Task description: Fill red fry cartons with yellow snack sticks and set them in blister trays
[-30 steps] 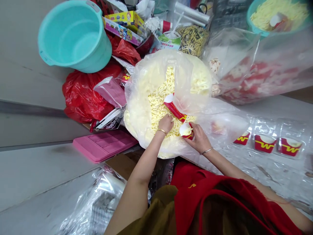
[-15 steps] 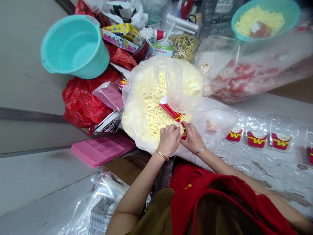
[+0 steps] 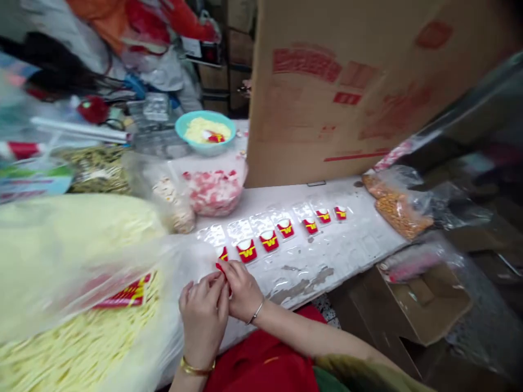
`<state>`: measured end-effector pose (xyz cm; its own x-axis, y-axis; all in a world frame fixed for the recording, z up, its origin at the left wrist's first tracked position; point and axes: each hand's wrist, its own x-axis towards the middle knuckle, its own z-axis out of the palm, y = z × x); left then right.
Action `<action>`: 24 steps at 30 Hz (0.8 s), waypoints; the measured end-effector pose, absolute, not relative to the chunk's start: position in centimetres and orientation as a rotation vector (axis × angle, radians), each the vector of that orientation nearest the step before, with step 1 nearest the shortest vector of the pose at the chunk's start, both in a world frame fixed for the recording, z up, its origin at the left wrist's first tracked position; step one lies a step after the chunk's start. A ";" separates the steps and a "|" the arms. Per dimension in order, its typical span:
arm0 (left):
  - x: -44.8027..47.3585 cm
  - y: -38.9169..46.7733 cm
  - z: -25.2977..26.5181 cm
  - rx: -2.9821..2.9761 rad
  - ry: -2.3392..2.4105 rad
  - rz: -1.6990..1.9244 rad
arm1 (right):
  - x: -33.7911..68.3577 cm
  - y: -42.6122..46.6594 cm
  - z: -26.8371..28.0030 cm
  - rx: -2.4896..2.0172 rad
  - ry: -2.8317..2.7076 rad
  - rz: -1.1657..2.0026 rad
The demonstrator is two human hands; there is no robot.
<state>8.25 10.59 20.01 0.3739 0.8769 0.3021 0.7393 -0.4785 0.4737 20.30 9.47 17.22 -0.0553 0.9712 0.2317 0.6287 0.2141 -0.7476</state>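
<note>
My left hand (image 3: 203, 316) and my right hand (image 3: 242, 289) meet at the white table's near edge, fingers pinched together around a small red fry box (image 3: 221, 268) of which only a red tip shows. Just beyond them a row of several small red boxes with a yellow W (image 3: 269, 240) sits in a clear plastic tray (image 3: 335, 253) on the table. At my left lies a big clear bag of pale yellow sticks (image 3: 61, 305) with a stack of flat red boxes (image 3: 122, 296) inside it.
A large cardboard box (image 3: 347, 87) stands at the back. A teal bowl of yellow sticks (image 3: 205, 130), a bag of red-and-white pieces (image 3: 213, 191) and a bag of orange bits (image 3: 398, 209) lie on the table. An open carton (image 3: 425, 305) sits on the floor at right.
The view has swung right, away from the teal bucket and red bags. Both hands have come out of the bag of sticks with the small box, over to the tray's near end.
</note>
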 end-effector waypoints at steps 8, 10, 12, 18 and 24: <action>32.9 13.9 19.7 2.351 0.967 0.473 | 42.4 8.6 14.8 -1.742 -1.303 0.434; 40.6 15.1 18.7 2.326 0.835 0.414 | 49.5 8.7 13.8 -1.794 -1.227 0.378; 48.4 16.6 17.3 2.306 0.674 0.361 | 57.1 8.6 12.7 -1.854 -1.155 0.334; 70.1 21.0 11.6 2.333 0.436 0.342 | 79.4 6.3 8.8 -2.282 -0.927 0.166; 83.4 21.7 5.2 2.450 0.276 0.139 | 89.2 6.0 5.0 -2.771 -1.038 0.191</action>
